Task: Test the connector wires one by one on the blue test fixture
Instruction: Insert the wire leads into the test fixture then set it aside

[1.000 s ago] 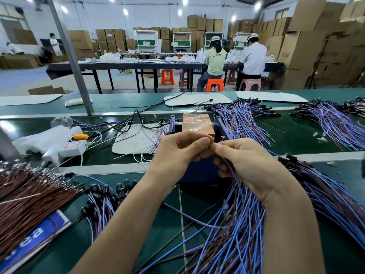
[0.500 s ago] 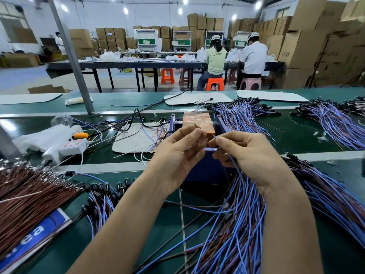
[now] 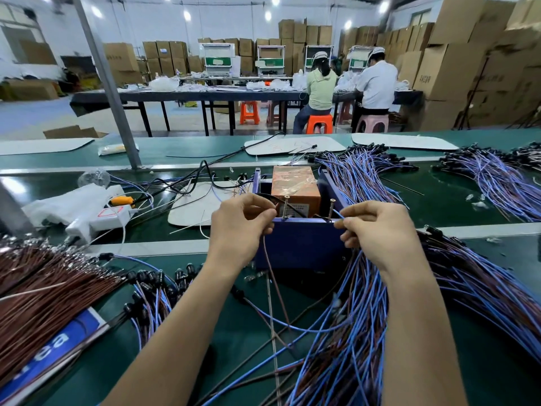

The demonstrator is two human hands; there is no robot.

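Centrally, the blue test fixture (image 3: 298, 244) stands on the green bench (image 3: 453, 206), with an orange block (image 3: 294, 189) set in its top. The left hand (image 3: 243, 227) has its grip pinched on the end of a brown wire (image 3: 267, 259) beside the fixture's left screw (image 3: 285, 204), while the right hand (image 3: 377, 230) pinches a blue wire (image 3: 337, 213) at the right screw (image 3: 331, 208) (whether either wire touches its screw cannot be told). Loose blue wires (image 3: 351, 332) fill the lower right, and brown wires (image 3: 44, 303) lie at the lower left.
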